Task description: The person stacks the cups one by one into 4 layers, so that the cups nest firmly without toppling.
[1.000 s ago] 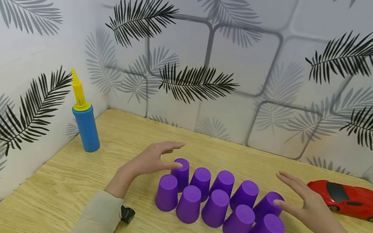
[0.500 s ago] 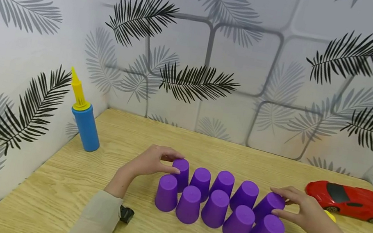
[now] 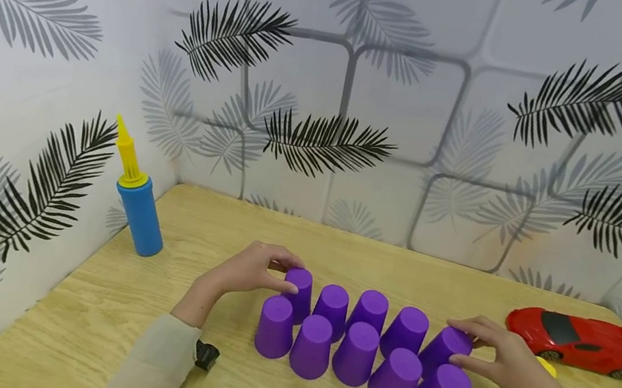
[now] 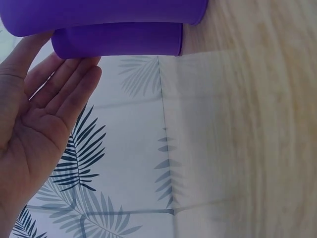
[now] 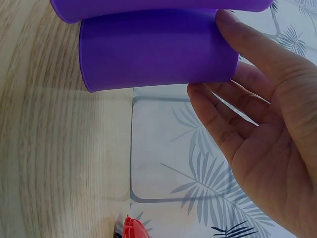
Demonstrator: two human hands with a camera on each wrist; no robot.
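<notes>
Several purple cups stand upside down on the wooden table in two rows in the head view. My left hand (image 3: 247, 269) pinches the back row's leftmost cup (image 3: 298, 301) near its upturned base, thumb in front and fingers behind. At the other end, my right hand (image 3: 514, 365) grips the rightmost back cup (image 3: 441, 355) the same way. In the left wrist view, fingertips lie behind that left cup (image 4: 119, 42), with a front-row cup (image 4: 104, 11) partly covering it. The right wrist view shows the thumb and fingers at the base end of the right cup (image 5: 153, 54).
A red toy car (image 3: 581, 342) sits to the right behind my right hand, with a small yellow thing (image 3: 547, 367) beside it. At the far left stands a blue and yellow hand pump (image 3: 140, 216). A patterned wall (image 3: 375, 184) borders the wooden table (image 3: 96, 316).
Both hands have closed from spread fingers onto the two end cups of the back row. The cups still stand in place. The small yellow thing by the car has come into sight.
</notes>
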